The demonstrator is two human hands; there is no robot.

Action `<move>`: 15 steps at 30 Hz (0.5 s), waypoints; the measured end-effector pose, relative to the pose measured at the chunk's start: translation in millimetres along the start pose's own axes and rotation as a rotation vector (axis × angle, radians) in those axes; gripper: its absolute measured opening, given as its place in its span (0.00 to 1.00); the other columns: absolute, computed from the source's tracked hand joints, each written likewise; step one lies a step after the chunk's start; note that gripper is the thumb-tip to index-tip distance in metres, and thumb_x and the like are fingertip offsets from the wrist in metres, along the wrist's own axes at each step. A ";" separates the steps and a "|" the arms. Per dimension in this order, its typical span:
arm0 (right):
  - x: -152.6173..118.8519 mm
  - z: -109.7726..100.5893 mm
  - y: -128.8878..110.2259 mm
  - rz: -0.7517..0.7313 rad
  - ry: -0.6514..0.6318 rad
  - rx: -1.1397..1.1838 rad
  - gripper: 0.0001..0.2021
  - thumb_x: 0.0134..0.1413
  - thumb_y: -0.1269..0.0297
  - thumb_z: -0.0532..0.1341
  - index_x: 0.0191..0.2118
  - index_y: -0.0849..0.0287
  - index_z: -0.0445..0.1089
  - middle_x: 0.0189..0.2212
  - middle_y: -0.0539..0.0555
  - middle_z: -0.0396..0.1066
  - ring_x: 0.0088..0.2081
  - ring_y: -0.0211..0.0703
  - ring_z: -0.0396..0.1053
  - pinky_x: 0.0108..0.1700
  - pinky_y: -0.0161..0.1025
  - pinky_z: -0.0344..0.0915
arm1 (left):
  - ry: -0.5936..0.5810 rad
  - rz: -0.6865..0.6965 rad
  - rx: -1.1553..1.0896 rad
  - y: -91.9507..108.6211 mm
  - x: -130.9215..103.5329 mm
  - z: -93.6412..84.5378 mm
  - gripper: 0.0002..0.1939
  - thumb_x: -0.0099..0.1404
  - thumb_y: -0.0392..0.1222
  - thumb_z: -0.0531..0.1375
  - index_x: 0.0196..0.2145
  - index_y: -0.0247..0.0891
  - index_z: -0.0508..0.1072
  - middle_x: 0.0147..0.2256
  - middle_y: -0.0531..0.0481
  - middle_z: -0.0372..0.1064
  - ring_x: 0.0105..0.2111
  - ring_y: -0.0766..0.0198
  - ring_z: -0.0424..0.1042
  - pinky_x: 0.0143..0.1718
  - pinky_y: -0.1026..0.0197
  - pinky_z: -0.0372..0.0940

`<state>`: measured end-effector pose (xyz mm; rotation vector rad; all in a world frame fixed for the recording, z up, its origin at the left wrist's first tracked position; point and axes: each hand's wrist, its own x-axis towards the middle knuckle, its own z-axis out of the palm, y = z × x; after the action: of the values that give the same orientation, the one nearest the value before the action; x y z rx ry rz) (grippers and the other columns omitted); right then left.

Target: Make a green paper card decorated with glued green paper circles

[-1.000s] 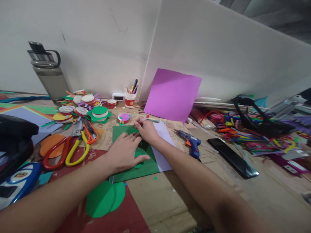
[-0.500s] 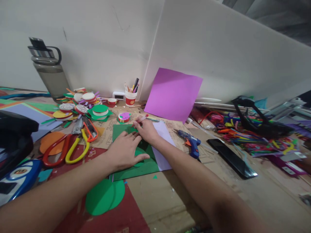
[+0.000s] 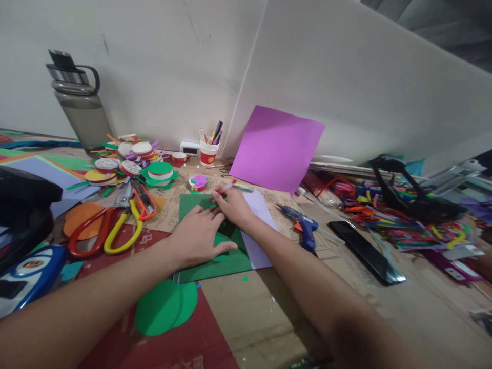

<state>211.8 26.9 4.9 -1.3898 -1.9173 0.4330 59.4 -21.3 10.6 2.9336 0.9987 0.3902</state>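
Note:
My left hand (image 3: pixel 200 234) lies spread over a dark green sheet (image 3: pixel 230 264), its thumb pointing right and its fingertips beside my right hand. A pen with a red end (image 3: pixel 229 185) is gripped in my right hand (image 3: pixel 231 204) at the top part of the sheet; its tip is hidden by the fingers. Under my left hand a lighter green round piece (image 3: pixel 221 254) partly shows. A pale purple sheet (image 3: pixel 257 238) sticks out at the right, beneath my right forearm. Green paper circles (image 3: pixel 167 307) lie nearer me on red card.
Scissors (image 3: pixel 123 225), an orange cutter (image 3: pixel 144 202) and small decorated drums (image 3: pixel 142 149) are at the left, before a bottle (image 3: pixel 85 115). A glue gun (image 3: pixel 303 225), a phone (image 3: pixel 367 252) and colourful strips (image 3: pixel 388 220) lie right. A purple sheet (image 3: pixel 277 148) leans behind.
The view has shifted slightly. Both hands keep nearly the same place on the green sheet, with the pen still in my right hand.

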 end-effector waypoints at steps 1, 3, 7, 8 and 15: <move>-0.3 -0.3 -0.4 -0.009 -0.003 -0.003 0.09 0.62 0.65 0.54 0.32 0.59 0.69 0.28 0.53 0.75 0.33 0.41 0.73 0.40 0.37 0.65 | 0.000 0.000 0.004 0.0 0.0 0.2 0.34 0.64 0.68 0.46 0.46 0.33 0.69 0.47 0.34 0.72 0.50 0.44 0.68 0.50 0.44 0.57; -0.7 -0.7 -0.9 -0.017 -0.006 -0.002 0.10 0.61 0.65 0.54 0.31 0.59 0.69 0.28 0.53 0.75 0.33 0.41 0.73 0.40 0.37 0.64 | 0.002 0.000 0.008 -0.2 0.0 0.6 0.35 0.64 0.69 0.46 0.46 0.33 0.69 0.48 0.33 0.71 0.51 0.44 0.68 0.50 0.43 0.57; -1.2 -1.4 -1.7 0.009 -0.010 -0.008 0.10 0.61 0.65 0.54 0.30 0.59 0.69 0.27 0.53 0.74 0.32 0.41 0.72 0.39 0.37 0.64 | 0.002 0.006 0.000 -0.7 0.2 1.4 0.36 0.64 0.69 0.45 0.48 0.32 0.69 0.48 0.33 0.71 0.51 0.43 0.67 0.51 0.43 0.57; -1.3 -1.7 -2.1 0.009 -0.010 -0.012 0.10 0.61 0.65 0.54 0.31 0.59 0.69 0.27 0.53 0.74 0.32 0.41 0.72 0.39 0.37 0.64 | 0.002 0.007 0.000 -0.9 0.2 1.6 0.36 0.64 0.69 0.45 0.48 0.32 0.69 0.48 0.33 0.71 0.51 0.43 0.67 0.51 0.43 0.56; -2.0 -3.5 -4.5 0.005 -0.005 -0.020 0.09 0.60 0.65 0.55 0.30 0.59 0.69 0.26 0.52 0.73 0.31 0.40 0.70 0.40 0.37 0.63 | 0.003 0.005 0.009 -0.8 0.1 2.7 0.37 0.63 0.69 0.46 0.49 0.32 0.69 0.49 0.33 0.71 0.52 0.44 0.67 0.51 0.44 0.56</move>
<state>211.5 22.9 9.5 -1.4073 -1.9274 0.4214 59.7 -20.4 8.0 2.9447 0.9961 0.3914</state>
